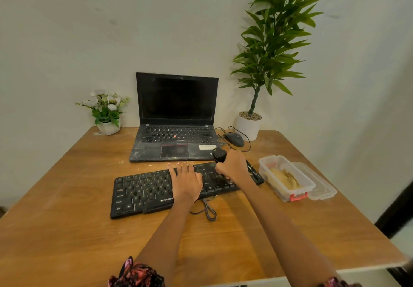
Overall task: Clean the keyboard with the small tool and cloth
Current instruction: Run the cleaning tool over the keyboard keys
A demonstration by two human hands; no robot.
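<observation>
At frame centre, the left hand lies spread flat on the keyboard, partly covering white lettering "ZEBRON". Right of it, the right hand grips a small black tool.

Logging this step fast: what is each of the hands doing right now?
Left hand: open, fingers straight, pressing flat on the keyboard.
Right hand: closed round the small black tool, its lower end down on the keys.

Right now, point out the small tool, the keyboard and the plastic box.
small tool (219, 154), head view, black top end.
keyboard (143, 191), head view, left key area.
plastic box (267, 159), head view, far rim.
</observation>
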